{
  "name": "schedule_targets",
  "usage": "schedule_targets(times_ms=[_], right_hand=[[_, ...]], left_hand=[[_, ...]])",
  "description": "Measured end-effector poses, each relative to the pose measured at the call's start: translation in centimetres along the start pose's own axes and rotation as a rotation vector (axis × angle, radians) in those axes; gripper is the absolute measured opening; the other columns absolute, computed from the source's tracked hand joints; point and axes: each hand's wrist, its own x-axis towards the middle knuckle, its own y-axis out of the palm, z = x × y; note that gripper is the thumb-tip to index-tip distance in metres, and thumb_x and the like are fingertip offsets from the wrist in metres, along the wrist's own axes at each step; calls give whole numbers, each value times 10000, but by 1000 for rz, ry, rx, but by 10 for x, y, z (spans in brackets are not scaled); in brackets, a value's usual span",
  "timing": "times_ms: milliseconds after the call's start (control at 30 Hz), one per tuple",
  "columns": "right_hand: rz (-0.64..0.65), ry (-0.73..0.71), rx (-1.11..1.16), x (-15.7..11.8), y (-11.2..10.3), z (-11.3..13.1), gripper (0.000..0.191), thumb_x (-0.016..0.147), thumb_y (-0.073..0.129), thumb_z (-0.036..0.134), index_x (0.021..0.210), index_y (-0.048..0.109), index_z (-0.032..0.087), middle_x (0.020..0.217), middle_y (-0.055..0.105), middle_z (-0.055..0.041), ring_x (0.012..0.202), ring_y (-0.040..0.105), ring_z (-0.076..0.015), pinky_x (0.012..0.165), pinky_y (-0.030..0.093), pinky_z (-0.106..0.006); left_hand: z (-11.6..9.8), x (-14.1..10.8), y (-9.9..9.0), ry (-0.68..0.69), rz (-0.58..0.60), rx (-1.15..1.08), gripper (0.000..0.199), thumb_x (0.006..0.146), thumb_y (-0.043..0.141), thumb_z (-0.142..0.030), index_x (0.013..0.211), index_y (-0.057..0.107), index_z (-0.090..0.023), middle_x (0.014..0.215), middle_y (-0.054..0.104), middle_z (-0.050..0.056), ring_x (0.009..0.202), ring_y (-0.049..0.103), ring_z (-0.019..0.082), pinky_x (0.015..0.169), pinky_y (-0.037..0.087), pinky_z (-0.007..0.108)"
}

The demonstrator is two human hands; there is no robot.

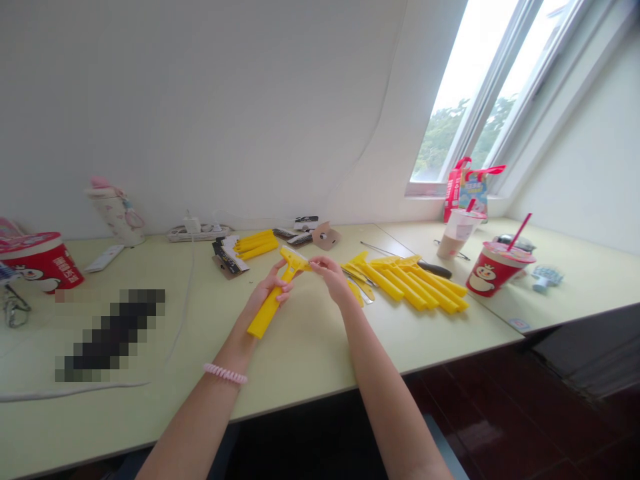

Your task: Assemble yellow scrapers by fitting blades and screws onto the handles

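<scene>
My left hand is wrapped round the handle of a yellow scraper, which is held tilted above the table with its wide head pointing away from me. My right hand pinches at the right end of that head; any small part between the fingertips is hidden. To the right of it lie several yellow scraper handles in a row. Flat yellow pieces and a metal strip rest between that row and my right hand.
Behind my hands are yellow handles, black packets and a cardboard piece. A screwdriver lies behind the right row. Drink cups stand at right, a red tub and bottle at left. A white cable crosses the table.
</scene>
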Motion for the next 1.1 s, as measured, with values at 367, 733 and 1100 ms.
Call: schedule_targets(times_ms=[367,733,1100], right_hand=[[84,34,26,-2,0,4,212,623,623,360,768,647,206,834,624,-13,761,520,-142,689,377,-267],[122,38,155,-3,1,4,158,636,624,308,733,619,183,727,562,0,612,461,-99,626,375,-253],[94,64,164,-3,2,2,132,620,621,254,733,583,197,718,559,14,609,475,-97,626,377,-256]], left_hand=[[0,-1,-1,-16,11,-25,746,696,430,-15,1354,249,-317,1121,536,114,443,359,-3,377,312,95],[-2,-2,2,-31,-6,-14,696,749,463,-36,1350,259,-321,1126,527,112,466,398,-4,369,320,91],[-1,-1,2,-17,-16,104,678,757,488,-55,1340,270,-325,1020,551,66,424,386,-12,359,325,102]])
